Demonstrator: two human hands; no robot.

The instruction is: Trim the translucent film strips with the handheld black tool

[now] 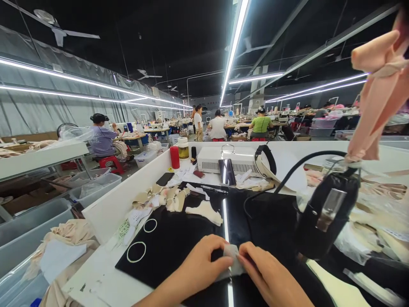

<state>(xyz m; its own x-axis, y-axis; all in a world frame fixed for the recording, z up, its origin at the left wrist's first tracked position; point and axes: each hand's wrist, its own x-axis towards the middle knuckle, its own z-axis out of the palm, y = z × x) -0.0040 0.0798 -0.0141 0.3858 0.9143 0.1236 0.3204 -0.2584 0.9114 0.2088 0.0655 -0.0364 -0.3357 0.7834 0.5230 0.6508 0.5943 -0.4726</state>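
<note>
Scrap (235, 263), grey; left hand (203, 263) + right hand (265, 265) pinch either side, prob for control; black panel (177, 236) underneath, smooth backing I guess

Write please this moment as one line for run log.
left hand: holding pale piece | right hand: at its edge | under hands: glossy black surface | beyond: cream cutout, pen

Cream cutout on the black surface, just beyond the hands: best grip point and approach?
I'd pinch the cream cutout by the edge of its near right end, coming low from the near side. It appears to lie flat, so an edge pinch should suit. Bare black surface fronts that end, while fabric scraps crowd its far left side.
</note>
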